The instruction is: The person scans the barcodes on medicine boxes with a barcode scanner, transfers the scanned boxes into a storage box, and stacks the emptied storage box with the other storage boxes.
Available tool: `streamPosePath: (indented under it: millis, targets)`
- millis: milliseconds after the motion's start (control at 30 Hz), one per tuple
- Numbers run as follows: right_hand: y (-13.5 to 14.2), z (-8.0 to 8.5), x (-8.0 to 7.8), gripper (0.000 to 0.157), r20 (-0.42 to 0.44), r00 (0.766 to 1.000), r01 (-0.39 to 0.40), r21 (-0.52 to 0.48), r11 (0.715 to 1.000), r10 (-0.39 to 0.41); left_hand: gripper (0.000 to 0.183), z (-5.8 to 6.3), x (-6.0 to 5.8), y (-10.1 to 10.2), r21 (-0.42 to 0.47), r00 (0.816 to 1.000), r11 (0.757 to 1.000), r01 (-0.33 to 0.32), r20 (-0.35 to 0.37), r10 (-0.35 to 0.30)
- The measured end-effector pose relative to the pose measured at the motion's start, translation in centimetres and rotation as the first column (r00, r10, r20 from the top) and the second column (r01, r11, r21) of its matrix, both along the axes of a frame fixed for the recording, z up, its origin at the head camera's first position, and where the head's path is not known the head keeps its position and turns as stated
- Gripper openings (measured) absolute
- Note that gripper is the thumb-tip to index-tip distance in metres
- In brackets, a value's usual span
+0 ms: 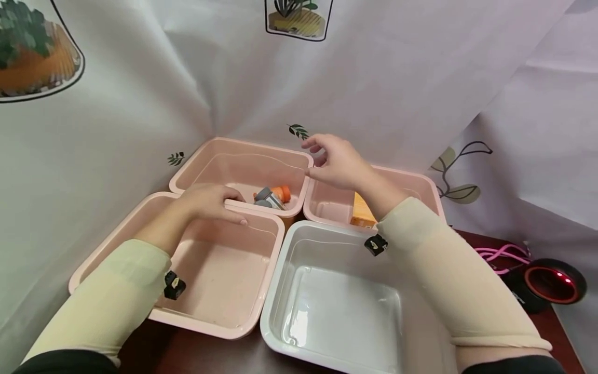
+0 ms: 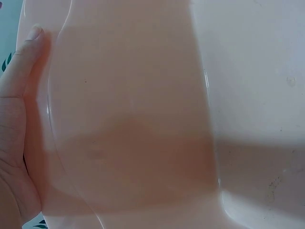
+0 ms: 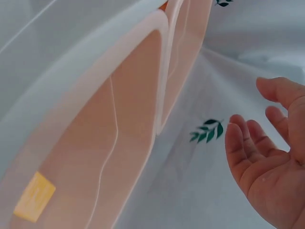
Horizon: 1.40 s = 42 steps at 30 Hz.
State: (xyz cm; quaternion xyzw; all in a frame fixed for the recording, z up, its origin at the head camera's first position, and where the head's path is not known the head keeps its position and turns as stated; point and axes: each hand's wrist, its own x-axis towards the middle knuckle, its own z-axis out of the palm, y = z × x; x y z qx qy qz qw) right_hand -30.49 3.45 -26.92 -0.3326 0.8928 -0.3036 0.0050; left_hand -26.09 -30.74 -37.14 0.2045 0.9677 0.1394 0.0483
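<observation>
My left hand [image 1: 210,201] lies across the back rim of the front left pink bin [image 1: 263,283]. Its thumb [image 2: 27,52] extends down the inner wall, while the fingers reach over the rim toward the back left pink bin [image 1: 196,165]. In the head view, my right hand [image 1: 338,162] hovers above the rim of the back right pink bin [image 1: 422,179], holding nothing, its fingers loosely bent. Inside the back left bin are a grey-capped container [image 1: 270,197] and an orange-capped container [image 1: 282,193]. A yellow-orange box [image 1: 362,212] sits in the back right bin, partly hidden by my forearm.
A light grey bin [image 1: 273,319] stands at the front right, under my right forearm. A black round device [image 1: 553,280] with a red glowing ring and a pink cable [image 1: 502,253] lie to the right. White printed sheeting [image 1: 374,88] encloses the back and sides.
</observation>
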Motion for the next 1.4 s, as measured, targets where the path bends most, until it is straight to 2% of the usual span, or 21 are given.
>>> streamPosePath:
  millis: [233, 467, 567, 733, 900, 1100, 1233, 1333, 1400]
  targets:
    - [3.7, 0.3, 0.4, 0.049, -0.004, 1.000, 0.031, 0.040, 0.999, -0.031, 0.061, -0.1, -0.7, -0.4, -0.014, 1.000, 1.000, 0.012, -0.014, -0.013]
    - [8.3, -0.1, 2.2, 0.042, 0.035, 0.998, 0.056, 0.108, 0.993, -0.060, 0.056, 0.3, -1.1, -1.1, 0.032, 0.999, 0.999, 0.038, -0.010, -0.038]
    - [10.5, -0.8, 3.3, 0.040, 0.036, 0.997, 0.059, 0.139, 0.989, -0.065, 0.055, 0.5, -1.3, -1.1, 0.065, 0.998, 0.996, 0.064, 0.007, -0.065]
    - [13.7, -2.8, 6.0, 0.039, -0.051, 0.997, 0.065, 0.208, 0.976, -0.056, 0.055, 0.6, -1.2, -0.2, 0.109, 0.991, 0.987, 0.115, 0.057, -0.121]
    - [15.8, -4.6, 9.2, 0.043, -0.111, 0.992, 0.087, 0.242, 0.966, -0.062, 0.054, 1.3, -0.6, 1.1, 0.148, 0.982, 0.972, 0.180, 0.021, -0.185]
    - [17.7, -5.9, 12.5, 0.066, -0.127, 0.983, 0.164, 0.307, 0.937, -0.131, 0.065, 1.6, 0.7, 4.7, 0.205, 0.958, 0.936, 0.287, -0.058, -0.281]
    - [18.8, -6.8, 14.2, 0.079, -0.109, 0.977, 0.206, 0.304, 0.930, -0.181, 0.079, 1.6, 2.0, 7.8, 0.195, 0.934, 0.914, 0.355, -0.117, -0.338]
    - [19.6, -7.8, 15.2, 0.089, -0.092, 0.972, 0.233, 0.293, 0.927, -0.215, 0.085, 1.4, 2.8, 9.8, 0.156, 0.904, 0.894, 0.421, -0.156, -0.398]
    - [20.1, -8.5, 15.8, 0.096, -0.082, 0.969, 0.246, 0.291, 0.925, -0.232, 0.088, 1.1, 3.1, 10.9, 0.114, 0.873, 0.874, 0.472, -0.197, -0.446]
